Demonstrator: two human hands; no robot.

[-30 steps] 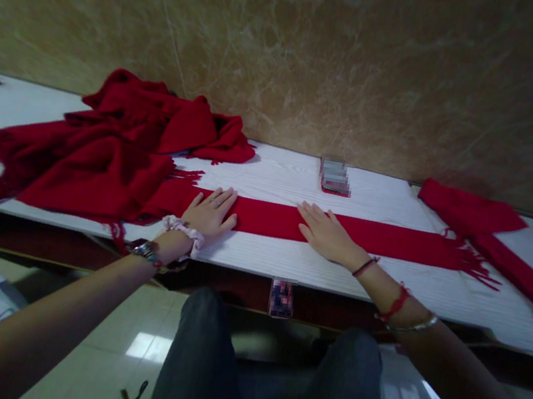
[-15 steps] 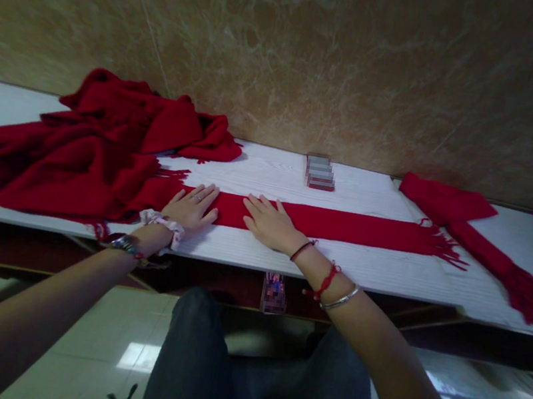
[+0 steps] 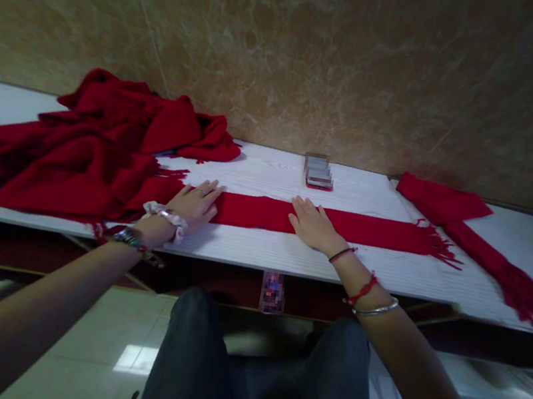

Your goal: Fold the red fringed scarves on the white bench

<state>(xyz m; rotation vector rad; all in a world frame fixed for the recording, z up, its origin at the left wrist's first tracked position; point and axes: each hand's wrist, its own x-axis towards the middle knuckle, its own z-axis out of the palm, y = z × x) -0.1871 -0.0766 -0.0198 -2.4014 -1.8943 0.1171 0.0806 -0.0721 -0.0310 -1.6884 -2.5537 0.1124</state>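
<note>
A red scarf point(image 3: 255, 212), laid out in a long flat strip, runs left to right along the white table, its fringe spread at the right end. On its left part rests my left hand point(image 3: 195, 206), palm down with fingers stretched out. Farther right, my right hand point(image 3: 315, 225) lies flat on the same strip, fingers extended. The strip's left end meets a heap of crumpled red scarves point(image 3: 117, 149), so where it ends there is hidden. Neither hand grips the cloth.
Another red scarf point(image 3: 465, 224) lies bent at the right of the white table point(image 3: 248, 249). A phone-like object point(image 3: 318, 170), blurred out, sits near the marbled wall point(image 3: 288, 61). Below the table edge, a small blurred patterned item point(image 3: 272, 293) stands above my knees.
My right hand slid left along the scarf toward my left hand, then back to the right. My left hand stayed on the scarf's left part. The view shifted slightly.
</note>
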